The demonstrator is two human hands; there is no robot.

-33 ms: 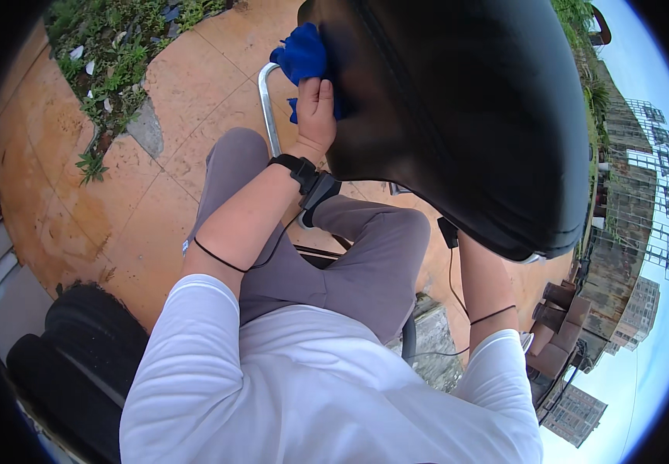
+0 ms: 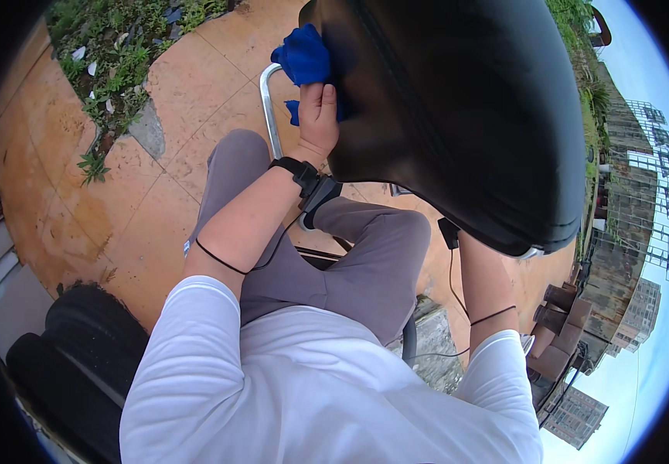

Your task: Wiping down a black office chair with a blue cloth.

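Head view, looking down: the left hand [image 2: 320, 116] is closed around a bunched blue cloth [image 2: 303, 58], pressing it against the near side of a large black seat cushion [image 2: 458, 108] that fills the upper right. Set against the frame marked 0.0 s ago, nothing has visibly shifted, so the cloth is likely at rest against the cushion. The right hand is hidden behind the cushion; its grip cannot be told. A metal tube [image 2: 270, 108] curves beside the cloth, above paving [image 2: 156, 178].
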